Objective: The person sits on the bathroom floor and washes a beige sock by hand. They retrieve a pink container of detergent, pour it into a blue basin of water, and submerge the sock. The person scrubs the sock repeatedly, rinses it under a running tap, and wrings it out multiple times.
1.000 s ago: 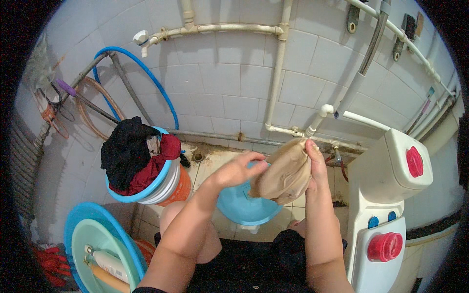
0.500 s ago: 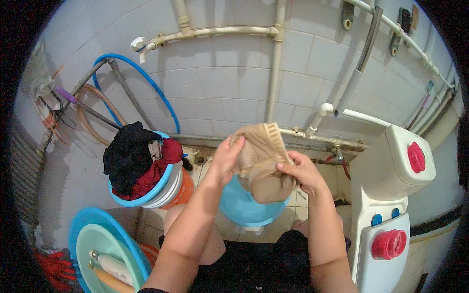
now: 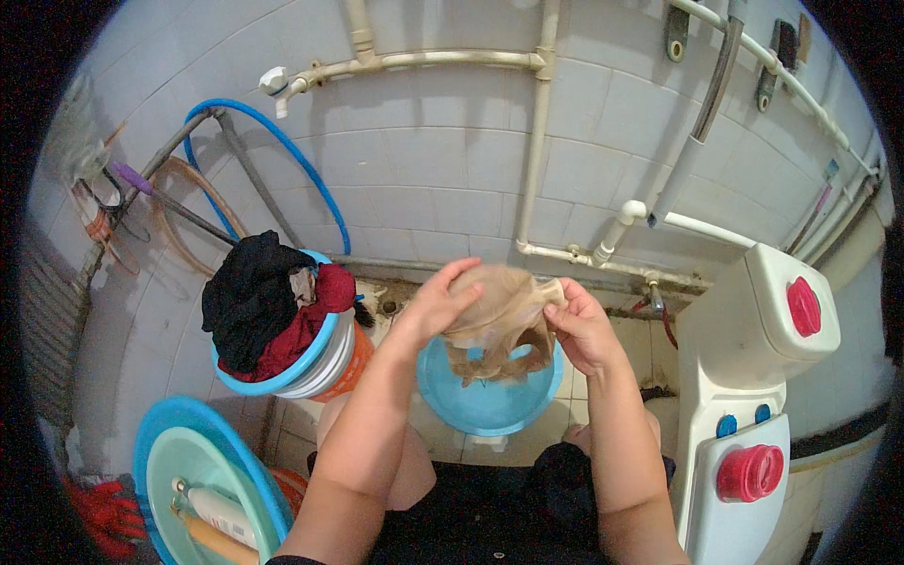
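Observation:
A thin beige garment (image 3: 499,315) with a paler elastic band hangs bunched between my hands, partly blurred by motion. My right hand (image 3: 582,330) pinches the band at its right end between thumb and fingers. On the other side my left hand (image 3: 438,306) has the cloth at its left edge, thumb toward me; its lower fingers are partly hidden. The lower folds hang over a light blue basin (image 3: 490,410), which stands on the floor between my knees.
At left, a bucket with a blue rim (image 3: 273,384) holds black and dark red clothes (image 3: 254,306). Nearer are nested basins (image 3: 155,443) containing a bottle. A white appliance with red knobs (image 3: 730,395) stands at right. Pipes (image 3: 443,58) and a blue hose (image 3: 301,155) run along the tiled wall.
The garment's band has dropped from standing upright to lying bunched at my right hand. The cloth has folded and shifted slightly left, showing more of the basin.

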`<action>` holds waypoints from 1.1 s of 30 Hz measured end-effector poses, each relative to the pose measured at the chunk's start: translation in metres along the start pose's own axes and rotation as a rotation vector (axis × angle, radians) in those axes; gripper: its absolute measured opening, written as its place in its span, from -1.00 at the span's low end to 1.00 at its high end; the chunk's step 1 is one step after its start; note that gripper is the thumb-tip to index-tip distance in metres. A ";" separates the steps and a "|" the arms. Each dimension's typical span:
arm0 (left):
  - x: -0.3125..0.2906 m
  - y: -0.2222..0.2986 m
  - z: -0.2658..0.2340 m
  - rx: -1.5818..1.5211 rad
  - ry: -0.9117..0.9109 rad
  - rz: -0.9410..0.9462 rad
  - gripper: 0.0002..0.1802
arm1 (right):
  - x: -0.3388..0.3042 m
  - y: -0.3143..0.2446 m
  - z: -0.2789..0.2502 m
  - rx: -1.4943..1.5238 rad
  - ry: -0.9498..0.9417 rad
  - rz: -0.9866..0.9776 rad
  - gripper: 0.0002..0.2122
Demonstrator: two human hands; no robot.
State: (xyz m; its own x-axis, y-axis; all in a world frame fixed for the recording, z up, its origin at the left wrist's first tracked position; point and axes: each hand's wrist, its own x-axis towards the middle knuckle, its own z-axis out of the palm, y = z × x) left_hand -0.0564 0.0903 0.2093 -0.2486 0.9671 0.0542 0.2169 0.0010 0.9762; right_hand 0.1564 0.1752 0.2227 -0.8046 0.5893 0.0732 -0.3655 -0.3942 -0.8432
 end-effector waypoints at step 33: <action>-0.011 0.025 0.016 -0.882 -0.246 -0.227 -0.59 | -0.004 -0.004 -0.012 -0.369 -0.099 0.128 -0.79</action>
State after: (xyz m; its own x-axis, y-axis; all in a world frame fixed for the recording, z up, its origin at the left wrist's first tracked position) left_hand -0.0331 0.0838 0.2293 0.0304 0.9941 -0.1044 -0.6299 0.1002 0.7702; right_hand 0.1661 0.1830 0.2190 -0.8804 0.4742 -0.0087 -0.0814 -0.1691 -0.9822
